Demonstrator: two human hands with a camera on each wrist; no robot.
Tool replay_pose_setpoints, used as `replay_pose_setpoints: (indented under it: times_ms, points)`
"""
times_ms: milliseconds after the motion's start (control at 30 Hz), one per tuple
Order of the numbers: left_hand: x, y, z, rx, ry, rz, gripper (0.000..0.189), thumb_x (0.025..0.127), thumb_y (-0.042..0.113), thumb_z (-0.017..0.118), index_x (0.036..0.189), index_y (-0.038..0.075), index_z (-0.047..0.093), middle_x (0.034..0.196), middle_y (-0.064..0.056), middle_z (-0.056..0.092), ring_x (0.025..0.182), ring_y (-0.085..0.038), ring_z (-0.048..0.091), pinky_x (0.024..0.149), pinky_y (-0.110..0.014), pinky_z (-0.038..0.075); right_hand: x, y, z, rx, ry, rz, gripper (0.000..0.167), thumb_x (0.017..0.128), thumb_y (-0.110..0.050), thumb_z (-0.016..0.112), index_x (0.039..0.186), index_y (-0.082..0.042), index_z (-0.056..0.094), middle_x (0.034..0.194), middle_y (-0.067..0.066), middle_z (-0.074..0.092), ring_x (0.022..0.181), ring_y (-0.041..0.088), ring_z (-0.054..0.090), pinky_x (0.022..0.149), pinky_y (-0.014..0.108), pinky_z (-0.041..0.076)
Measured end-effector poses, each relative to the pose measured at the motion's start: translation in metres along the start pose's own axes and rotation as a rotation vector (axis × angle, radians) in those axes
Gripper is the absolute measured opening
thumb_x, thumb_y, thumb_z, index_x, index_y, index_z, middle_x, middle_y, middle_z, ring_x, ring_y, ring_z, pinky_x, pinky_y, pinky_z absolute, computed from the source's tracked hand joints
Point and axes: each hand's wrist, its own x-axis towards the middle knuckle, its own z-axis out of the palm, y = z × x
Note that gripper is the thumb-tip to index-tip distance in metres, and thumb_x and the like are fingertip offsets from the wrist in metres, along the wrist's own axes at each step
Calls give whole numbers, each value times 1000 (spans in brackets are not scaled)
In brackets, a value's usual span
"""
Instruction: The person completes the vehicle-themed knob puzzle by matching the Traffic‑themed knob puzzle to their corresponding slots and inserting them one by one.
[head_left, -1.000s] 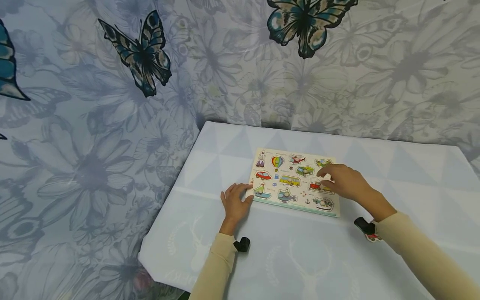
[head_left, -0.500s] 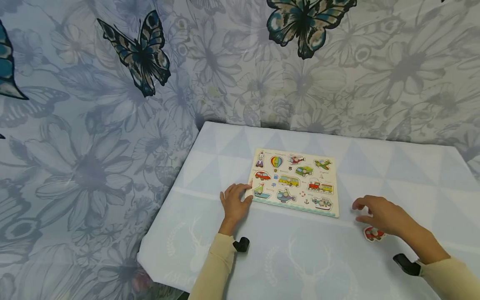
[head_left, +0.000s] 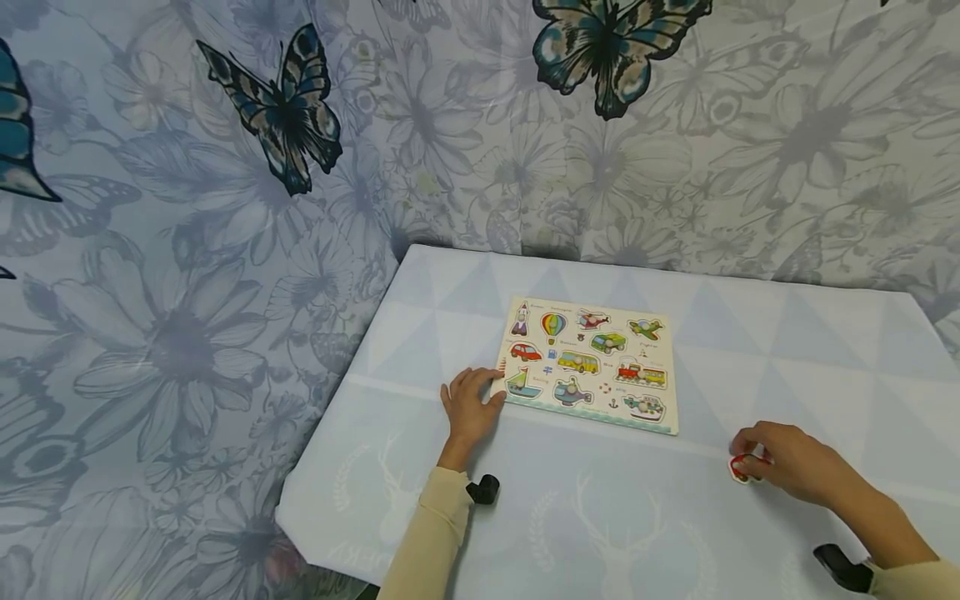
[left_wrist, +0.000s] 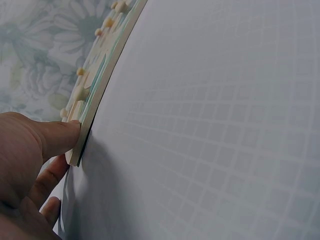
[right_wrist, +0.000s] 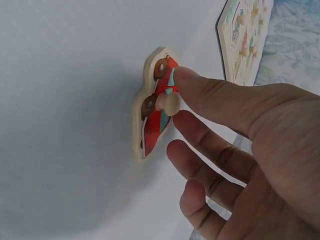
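Observation:
A wooden peg puzzle board [head_left: 551, 398] with colourful vehicle pictures lies on the table. My left hand [head_left: 474, 408] holds its near left corner, the thumb on the near edge and the index finger at the left edge. In the left wrist view that thumb [left_wrist: 62, 136] presses against the board's side [left_wrist: 107, 77]. To the right of the board, my right hand [head_left: 798, 462] grips a red car puzzle piece [head_left: 739, 469]. The right wrist view shows thumb and index finger either side of the car's round wooden knob [right_wrist: 171, 103]; the other fingers are loosely bent.
A pale patterned cloth covers the table [head_left: 600, 500]. Behind and to the left hangs a floral fabric backdrop [head_left: 450, 150] with butterflies. Round wooden knobs [left_wrist: 80, 93] stick up from the board. Dark wrist cameras [head_left: 843, 568] sit at both cuffs.
My right hand has moved from the board's right side toward me and to the right, and has come down onto the red car piece. The left hand and the board stay put.

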Motion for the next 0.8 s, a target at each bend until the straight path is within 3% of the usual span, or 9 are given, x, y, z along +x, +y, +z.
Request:
replay_pose_setpoints:
  times_ms: [133,467,800]
  points:
    - [0,1,0,-4,-5,4,27,85,12,77,111,13,73,128,-9,68,137,-39,44,113,-74,7,-6,2,4,2,15,-9,17,82,-18,79,92,-23,67,88,-14,61,75,-3,52,59,21,44]
    - [1,1,3,4,-19,5,27,84,13,78,111,14,72,128,-9,68,136,-40,45,113,-75,8,-6,2,1,-19,-7,37,13,85,-16,77,87,-23,66,85,-11,63,74,1,51,59,23,43]
    - [0,-6,-5,1,16,-7,27,84,10,77,111,12,72,126,-11,68,136,-41,44,112,-75,6,42,-44,-35,-128,91,-98,11,86,-16,77,90,-23,70,85,-12,64,74,5,54,56,24,43]
